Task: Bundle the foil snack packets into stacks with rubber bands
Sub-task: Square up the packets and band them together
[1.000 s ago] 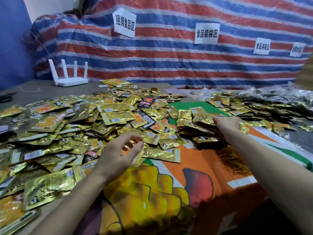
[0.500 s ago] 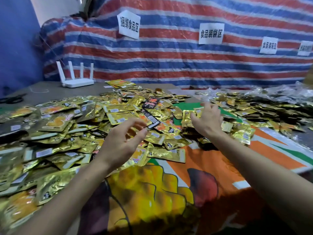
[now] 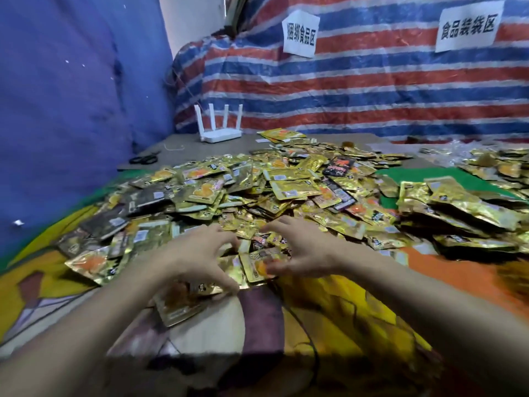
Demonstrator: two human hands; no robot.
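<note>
Loose foil snack packets (image 3: 229,196) lie in a broad gold heap over the left and middle of the worktop (image 3: 183,140), reaching from its near-left part back toward the far edge. A single black packet (image 3: 339,166) lies among them toward the far side. The left hand (image 3: 197,256) sits at the heap's near edge with fingers bent and spread, tips down on the packets and thumb beside a packet that juts toward the near edge. Motion blur hides whether it grips any of them. The right hand (image 3: 303,250) lies just beside it, fingers apart and laid forward over the heap, with the thumb resting on an orange-printed packet (image 3: 257,266) and nothing clamped. Layered stacks of packets (image 3: 458,213) lie toward the right edge, apart from both hands. A printed cloth (image 3: 329,310) in yellow, orange and green covers the near worktop beneath the forearms. Near the far-left corner stand a white router (image 3: 220,124) with four upright antennas and, closer to the left edge, black scissors (image 3: 143,159). Behind the far edge hangs a red, white and blue striped tarp (image 3: 372,90) bearing two paper labels (image 3: 300,34). A blue wall (image 3: 71,96) bounds the left side.
</note>
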